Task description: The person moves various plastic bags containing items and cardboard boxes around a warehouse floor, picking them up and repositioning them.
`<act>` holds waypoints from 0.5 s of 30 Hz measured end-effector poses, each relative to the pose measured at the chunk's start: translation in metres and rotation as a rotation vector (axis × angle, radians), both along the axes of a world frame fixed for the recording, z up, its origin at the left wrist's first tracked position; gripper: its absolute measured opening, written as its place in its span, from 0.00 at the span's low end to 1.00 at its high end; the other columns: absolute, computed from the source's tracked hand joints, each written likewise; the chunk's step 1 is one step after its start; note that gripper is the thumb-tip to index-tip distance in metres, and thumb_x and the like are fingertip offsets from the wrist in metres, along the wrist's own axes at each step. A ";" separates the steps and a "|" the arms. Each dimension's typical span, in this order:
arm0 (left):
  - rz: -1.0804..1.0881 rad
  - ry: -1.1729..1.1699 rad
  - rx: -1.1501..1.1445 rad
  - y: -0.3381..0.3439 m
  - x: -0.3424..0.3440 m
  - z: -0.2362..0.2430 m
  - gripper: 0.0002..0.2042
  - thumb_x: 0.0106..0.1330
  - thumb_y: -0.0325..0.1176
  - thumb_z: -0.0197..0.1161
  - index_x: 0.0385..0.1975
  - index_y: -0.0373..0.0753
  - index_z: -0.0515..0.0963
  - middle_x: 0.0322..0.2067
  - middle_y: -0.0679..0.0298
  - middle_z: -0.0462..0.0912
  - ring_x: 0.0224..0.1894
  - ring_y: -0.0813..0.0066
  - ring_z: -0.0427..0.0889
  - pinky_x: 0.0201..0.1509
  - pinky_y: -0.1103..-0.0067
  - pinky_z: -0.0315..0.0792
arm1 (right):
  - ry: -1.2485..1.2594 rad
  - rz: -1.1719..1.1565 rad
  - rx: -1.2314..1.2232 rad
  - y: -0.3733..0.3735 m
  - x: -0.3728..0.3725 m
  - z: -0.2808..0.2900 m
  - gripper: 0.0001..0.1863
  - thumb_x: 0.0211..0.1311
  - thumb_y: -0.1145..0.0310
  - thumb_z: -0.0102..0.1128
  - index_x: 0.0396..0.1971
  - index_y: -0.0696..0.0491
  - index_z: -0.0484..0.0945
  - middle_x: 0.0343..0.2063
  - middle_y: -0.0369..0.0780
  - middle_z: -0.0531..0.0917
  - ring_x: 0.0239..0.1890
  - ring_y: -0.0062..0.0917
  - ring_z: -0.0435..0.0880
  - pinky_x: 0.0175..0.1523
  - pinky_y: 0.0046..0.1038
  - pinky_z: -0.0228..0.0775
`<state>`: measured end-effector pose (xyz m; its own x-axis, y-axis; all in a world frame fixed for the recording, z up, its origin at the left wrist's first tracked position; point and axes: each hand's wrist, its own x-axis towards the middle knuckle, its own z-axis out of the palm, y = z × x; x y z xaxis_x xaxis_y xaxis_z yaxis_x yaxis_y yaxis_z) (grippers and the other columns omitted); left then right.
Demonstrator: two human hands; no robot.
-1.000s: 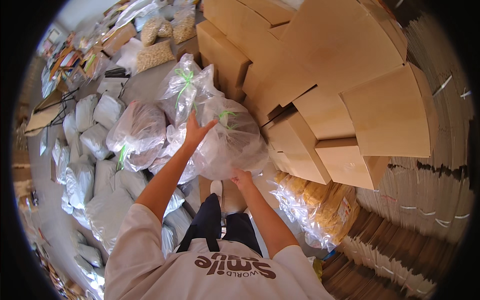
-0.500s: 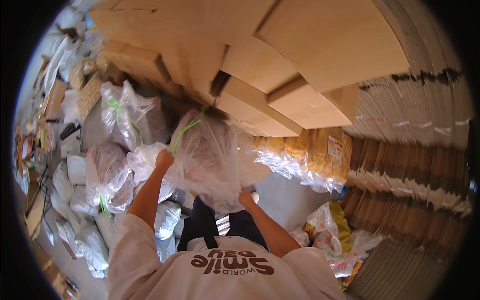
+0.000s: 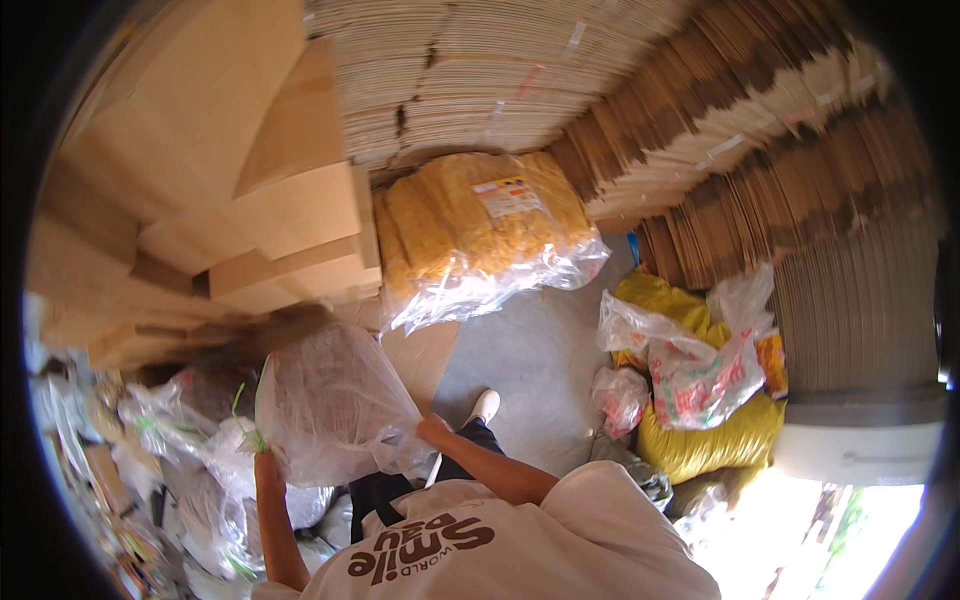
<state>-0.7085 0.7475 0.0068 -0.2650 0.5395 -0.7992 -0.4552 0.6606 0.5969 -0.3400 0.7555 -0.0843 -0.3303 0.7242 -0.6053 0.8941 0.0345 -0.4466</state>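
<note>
as seen in the head view, left hand [image 3: 267,466] has fingers curled closed on the clear plastic bag [image 3: 335,395], right by its green tie [image 3: 250,436]; right hand [image 3: 435,430] has fingers closed on the bag's opposite side. bag is held between both hands, just ahead of dark trousers [image 3: 374,503]. cardboard boxes [image 3: 290,225] up left, orange wrapped bundle [image 3: 450,225] ahead, yellow sack [image 3: 712,440] well apart on the right, other clear bags [image 3: 165,420] left.

Blown-out glare btm R, some blur L, fisheye warp nr rim
</note>
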 end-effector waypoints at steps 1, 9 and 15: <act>0.032 -0.007 0.054 0.010 0.015 0.016 0.08 0.55 0.36 0.43 0.17 0.46 0.65 0.10 0.71 0.64 0.10 0.82 0.63 0.10 0.86 0.56 | 0.022 -0.123 -0.038 0.002 0.012 0.001 0.08 0.38 0.71 0.48 0.19 0.58 0.75 0.19 0.44 0.75 0.24 0.33 0.75 0.29 0.31 0.67; -0.385 0.310 0.149 0.068 0.199 0.162 0.09 0.52 0.31 0.42 0.32 0.39 0.66 0.21 0.67 0.67 0.21 0.79 0.66 0.24 0.83 0.64 | 0.291 -0.625 0.048 -0.036 0.169 0.092 0.10 0.40 0.70 0.44 0.19 0.59 0.73 0.21 0.47 0.75 0.26 0.35 0.75 0.30 0.31 0.66; -0.721 0.174 0.154 0.081 0.347 0.207 0.09 0.49 0.26 0.43 0.29 0.38 0.67 0.19 0.68 0.69 0.19 0.80 0.68 0.22 0.83 0.63 | 0.268 -1.215 -0.010 -0.065 0.278 0.218 0.11 0.42 0.70 0.41 0.17 0.62 0.69 0.12 0.43 0.72 0.18 0.22 0.69 0.24 0.28 0.62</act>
<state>-0.3618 0.8283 0.2141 0.0807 0.7292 -0.6796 0.1673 0.6622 0.7304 -0.0624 0.6904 0.1338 0.4360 0.6427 -0.6299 0.2248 -0.7556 -0.6153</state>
